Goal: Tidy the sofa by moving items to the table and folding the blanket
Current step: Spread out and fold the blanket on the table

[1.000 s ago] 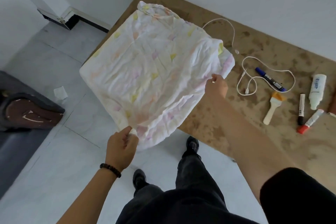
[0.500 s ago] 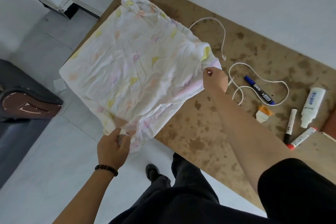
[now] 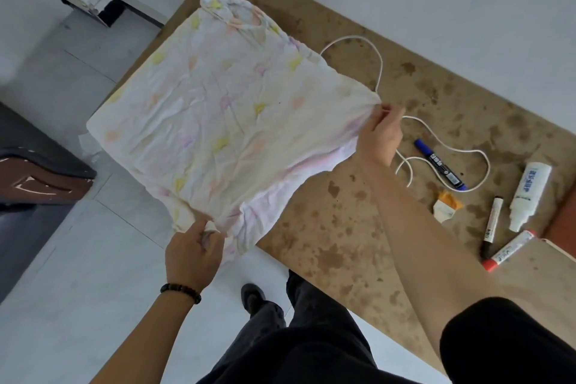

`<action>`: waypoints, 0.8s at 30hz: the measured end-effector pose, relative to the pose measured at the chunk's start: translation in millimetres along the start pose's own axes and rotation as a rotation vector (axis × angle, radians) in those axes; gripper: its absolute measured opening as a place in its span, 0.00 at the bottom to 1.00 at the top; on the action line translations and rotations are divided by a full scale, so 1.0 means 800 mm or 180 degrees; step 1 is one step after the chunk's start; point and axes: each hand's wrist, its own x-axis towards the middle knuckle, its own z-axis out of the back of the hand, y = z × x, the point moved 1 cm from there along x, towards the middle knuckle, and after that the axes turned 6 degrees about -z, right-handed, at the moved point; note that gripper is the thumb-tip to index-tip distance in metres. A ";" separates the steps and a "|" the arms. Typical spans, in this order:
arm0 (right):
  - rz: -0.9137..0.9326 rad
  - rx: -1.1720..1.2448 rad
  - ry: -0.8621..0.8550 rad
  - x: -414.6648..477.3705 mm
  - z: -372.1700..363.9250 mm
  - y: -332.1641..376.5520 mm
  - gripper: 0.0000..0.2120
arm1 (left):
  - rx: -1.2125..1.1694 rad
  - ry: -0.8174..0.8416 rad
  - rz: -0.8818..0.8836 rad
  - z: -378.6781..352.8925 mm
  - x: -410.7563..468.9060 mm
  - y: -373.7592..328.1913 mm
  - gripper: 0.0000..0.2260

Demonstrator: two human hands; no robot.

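Your blanket is stretched between both hands over the left end of the surface, and its near-left part hangs out above the floor. Your left hand grips the near corner, fingers curled into the cloth. Your right hand pinches the right corner between thumb and fingertips, above the white cable and near the blue marker.

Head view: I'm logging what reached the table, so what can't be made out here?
All in the head view:
White cable: one end hidden under the blanket.
Brush: handle hidden behind the right forearm.
White bottle: label print too small.
Reddish-brown object: cut off by the right edge.
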 end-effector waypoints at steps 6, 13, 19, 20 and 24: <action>-0.1111 -0.0552 0.0857 0.044 -0.002 -0.034 0.16 | -0.0028 0.0064 -0.0035 -0.005 0.006 0.000 0.08; -0.0893 0.0379 0.0370 0.048 0.004 -0.020 0.12 | 0.0032 0.0246 0.0211 -0.013 0.008 0.017 0.09; -0.1027 -0.1148 0.0842 0.066 -0.018 -0.028 0.18 | 0.0184 0.0281 0.0076 -0.014 0.008 0.023 0.07; -0.1037 -0.1178 0.1012 0.061 -0.021 -0.021 0.15 | 0.0231 0.0287 0.0103 -0.013 0.006 0.025 0.05; -0.1220 -0.1054 0.1317 0.048 -0.031 -0.007 0.18 | 0.0368 0.0186 0.0319 0.001 0.002 0.044 0.08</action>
